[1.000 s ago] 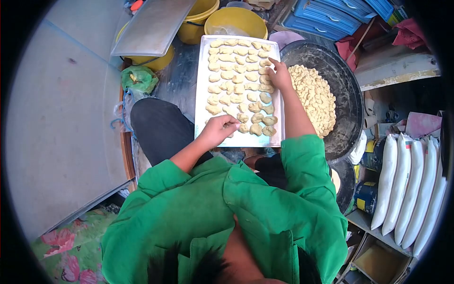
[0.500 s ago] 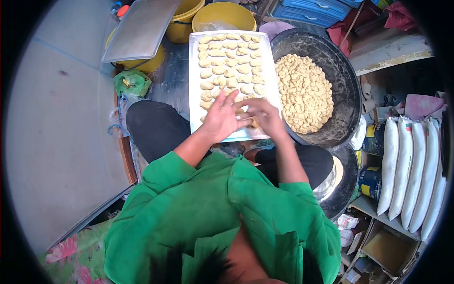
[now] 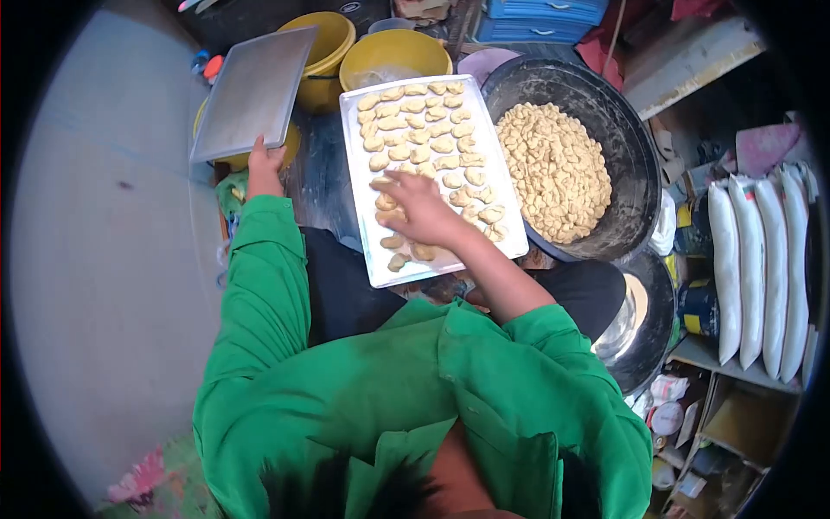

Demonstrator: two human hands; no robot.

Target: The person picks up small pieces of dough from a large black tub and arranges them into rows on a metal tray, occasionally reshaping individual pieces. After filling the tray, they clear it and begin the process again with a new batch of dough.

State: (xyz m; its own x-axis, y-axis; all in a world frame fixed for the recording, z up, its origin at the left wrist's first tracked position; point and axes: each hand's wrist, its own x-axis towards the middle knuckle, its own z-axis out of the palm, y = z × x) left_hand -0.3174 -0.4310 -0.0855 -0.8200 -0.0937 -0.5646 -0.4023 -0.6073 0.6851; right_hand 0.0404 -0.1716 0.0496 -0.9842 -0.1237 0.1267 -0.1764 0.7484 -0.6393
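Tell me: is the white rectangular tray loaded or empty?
Loaded: lumpy pale-yellow dough pieces lie in rows across the white rectangular tray; whatever lies directly under the right hand is hidden.

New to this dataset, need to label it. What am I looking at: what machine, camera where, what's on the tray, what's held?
No machine here: just a person in green sleeves using two bare hands. The camera is worn on the head, looking forward and down, so you see roughly what the wearer sees.

In front is a white tray with small, pale, dough-like pieces in rough rows. To its right, a black tub holds a heap of similar pieces.

The right hand is palm down, fingers spread over the tray's pieces; none is visibly held. The left hand is at the near corner of a flat grey panel; whether it grasps it is unclear.
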